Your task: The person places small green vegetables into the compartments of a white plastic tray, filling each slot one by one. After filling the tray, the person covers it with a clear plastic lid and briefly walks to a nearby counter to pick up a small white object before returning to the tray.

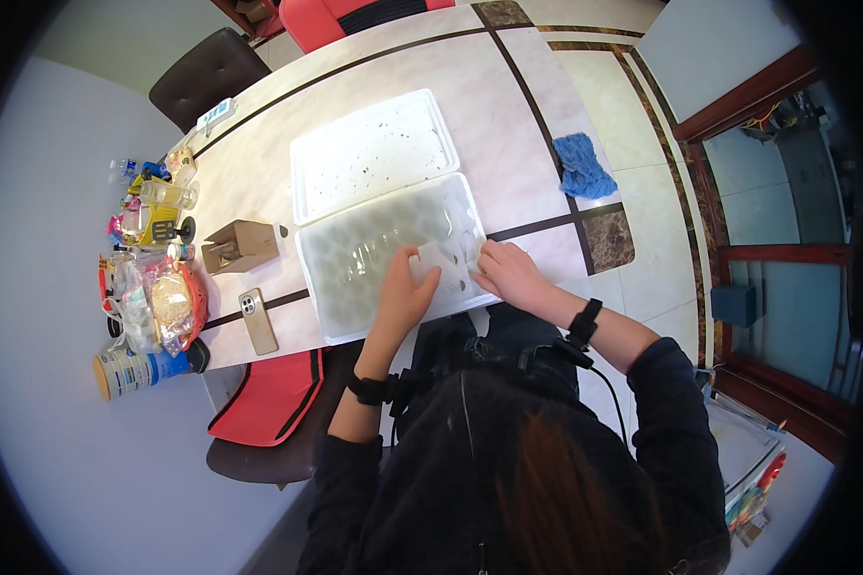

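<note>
Before me lies a shallow white tray point(304, 277). A wet, translucent white sheet point(363, 266) covers most of it, with rounded grey patches showing through. My left hand point(406, 291) rests over the tray's near right part, thumb and forefinger apart at a white piece of sheet point(437, 257); whether it grips this piece is unclear. At the right rim, the fingers of my right hand point(510, 272) are bent together on a crumpled white edge of the sheet. A few dark bits show between my hands. Against the tray's far side lies a white lid point(374, 147) with scattered dark specks.
Left of the tray are a small open cardboard box point(248, 248) and a phone point(258, 321). Bags, bottles and jars crowd the table's left end. A blue cloth point(584, 165) lies by the right edge. A red-backed chair point(270, 399) stands at the near left.
</note>
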Tool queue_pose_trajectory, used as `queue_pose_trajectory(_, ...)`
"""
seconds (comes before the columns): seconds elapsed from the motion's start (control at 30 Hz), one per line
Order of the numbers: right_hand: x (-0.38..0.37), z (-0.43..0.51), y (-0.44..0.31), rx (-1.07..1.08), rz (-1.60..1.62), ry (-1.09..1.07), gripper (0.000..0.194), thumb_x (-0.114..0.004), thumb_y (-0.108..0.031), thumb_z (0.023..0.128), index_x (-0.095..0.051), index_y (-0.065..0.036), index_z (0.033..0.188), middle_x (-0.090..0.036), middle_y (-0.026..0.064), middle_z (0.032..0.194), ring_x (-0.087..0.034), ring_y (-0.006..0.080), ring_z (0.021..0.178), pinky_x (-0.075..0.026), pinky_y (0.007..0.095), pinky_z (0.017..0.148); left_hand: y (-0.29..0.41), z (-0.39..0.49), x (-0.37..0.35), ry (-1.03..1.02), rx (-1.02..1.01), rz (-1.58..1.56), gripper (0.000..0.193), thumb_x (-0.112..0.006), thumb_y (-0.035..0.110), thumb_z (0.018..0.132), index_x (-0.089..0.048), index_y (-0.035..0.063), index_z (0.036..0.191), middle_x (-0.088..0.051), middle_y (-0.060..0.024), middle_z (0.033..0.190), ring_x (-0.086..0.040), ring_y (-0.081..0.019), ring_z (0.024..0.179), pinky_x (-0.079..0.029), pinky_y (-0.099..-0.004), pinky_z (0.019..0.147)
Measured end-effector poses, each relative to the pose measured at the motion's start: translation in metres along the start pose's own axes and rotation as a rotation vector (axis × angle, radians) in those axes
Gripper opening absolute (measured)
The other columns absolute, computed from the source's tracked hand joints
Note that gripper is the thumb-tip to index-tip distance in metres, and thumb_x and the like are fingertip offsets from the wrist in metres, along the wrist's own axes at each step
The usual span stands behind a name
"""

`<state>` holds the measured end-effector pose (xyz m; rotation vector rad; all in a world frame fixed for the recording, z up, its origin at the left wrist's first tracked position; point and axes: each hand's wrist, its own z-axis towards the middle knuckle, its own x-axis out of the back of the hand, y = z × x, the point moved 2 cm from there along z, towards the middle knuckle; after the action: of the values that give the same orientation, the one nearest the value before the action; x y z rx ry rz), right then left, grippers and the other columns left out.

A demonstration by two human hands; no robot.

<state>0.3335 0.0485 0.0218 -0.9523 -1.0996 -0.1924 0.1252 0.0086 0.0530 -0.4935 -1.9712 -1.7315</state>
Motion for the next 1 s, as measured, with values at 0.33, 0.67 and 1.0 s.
queue_pose_trajectory(0.33, -0.005, -0.007, -0.004, 0.325, -0.406, -0.250, 0.040, -0.063, -0.039, 0.085, -0.072, -0.001, 0.084, -0.063, 0.0126, 0.101, -0.041, 0.0308, 0.134, -0.022, 0.0445, 0.119, -0.005, -0.006, -0.010, -0.201, -0.128, -0.009, 0.035, -0.068, 0.023, 0.086, -0.057, 0.0017, 0.112, -0.061, -0.0200, 0.106, -0.059, -0.0376, 0.101, -0.048, -0.0420, 0.085)
queue_pose_trajectory(0.67, -0.002, 0.003, 0.011, 0.551, -0.461, -0.235, 0.043, -0.060, -0.042, 0.085, -0.072, -0.001, 0.090, -0.068, 0.0073, 0.097, -0.049, 0.0229, 0.123, -0.019, 0.0453, 0.120, -0.005, -0.004, -0.008, -0.153, 0.064, -0.009, 0.043, -0.069, 0.026, 0.088, -0.053, -0.0002, 0.119, -0.064, -0.0247, 0.105, -0.064, -0.0378, 0.099, -0.049, -0.0419, 0.085)
queue_pose_trajectory(1.0, 0.030, 0.008, 0.005, 0.064, 0.226, -0.328, 0.024, -0.069, -0.023, 0.084, -0.060, -0.003, 0.094, -0.063, 0.0110, 0.091, -0.062, 0.0287, 0.090, -0.048, 0.0418, 0.082, -0.016, -0.006, -0.019, -0.236, 0.019, -0.090, 0.054, -0.069, 0.026, 0.088, -0.047, -0.0013, 0.129, -0.062, -0.0257, 0.112, -0.063, -0.0366, 0.102, -0.050, -0.0420, 0.085)
